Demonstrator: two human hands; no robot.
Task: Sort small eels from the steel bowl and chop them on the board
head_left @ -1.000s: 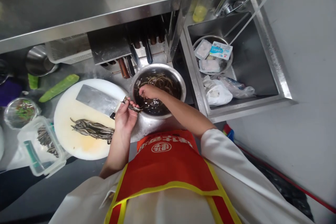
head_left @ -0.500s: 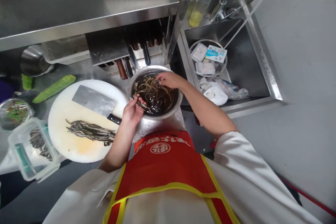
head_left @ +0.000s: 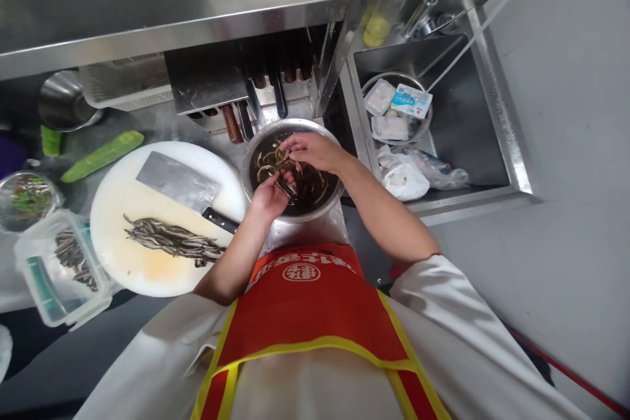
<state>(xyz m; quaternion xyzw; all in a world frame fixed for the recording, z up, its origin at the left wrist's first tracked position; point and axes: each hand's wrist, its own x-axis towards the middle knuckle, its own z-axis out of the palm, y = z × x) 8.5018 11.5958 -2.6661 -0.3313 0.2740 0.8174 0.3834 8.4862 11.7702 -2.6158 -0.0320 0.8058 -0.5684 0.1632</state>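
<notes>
A metal bowl (head_left: 250, 191) of dark water stands in front of me, with long, thin eel-like strips (head_left: 266, 159) in it. Palm up over the bowl, my left hand (head_left: 272, 197) is closed round a small bunch of dark strips. My right hand (head_left: 317, 152) is beside it, fingertips pinched on strips at the water; the exact grip is partly hidden. To the left, a round white cutting board (head_left: 114, 203) carries a pile of dark eel strips (head_left: 170, 236) and a cleaver (head_left: 174, 180) with a black handle.
A clear plastic box (head_left: 37, 275) with dark strips sits left of the board, near a bowl of chopped greens (head_left: 29, 202). Peeled green stems (head_left: 103, 156) lie behind. A knife rack (head_left: 207, 82) stands beyond the bowl. At right, a sink (head_left: 472, 118) holds packages.
My left hand has moved right and slightly up, further over the bowl with its bunch. My right hand has shifted slightly, so both hands are now close together. The view has tilted a little.
</notes>
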